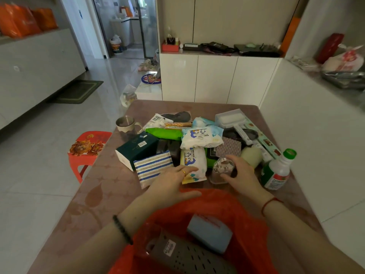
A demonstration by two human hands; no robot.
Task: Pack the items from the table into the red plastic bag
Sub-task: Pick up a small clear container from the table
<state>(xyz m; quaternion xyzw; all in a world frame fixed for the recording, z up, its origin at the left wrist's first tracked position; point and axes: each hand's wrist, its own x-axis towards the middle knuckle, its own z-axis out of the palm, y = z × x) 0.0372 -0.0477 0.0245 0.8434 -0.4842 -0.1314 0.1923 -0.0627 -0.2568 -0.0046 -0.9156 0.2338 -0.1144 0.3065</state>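
On table, right hand point(242, 175) gripping clear jar point(223, 171), left hand point(173, 184) open on "BABY WIPES" pack point(194, 165).

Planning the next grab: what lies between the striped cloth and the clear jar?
In the head view, a baby wipes pack lies between the striped cloth and clear jar.

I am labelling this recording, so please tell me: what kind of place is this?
Most likely a private home, a living or dining area. A table piled with household goods stands before white cabinets, a red plastic stool sits beside it, and a doorway opens onto what looks like a kitchen.
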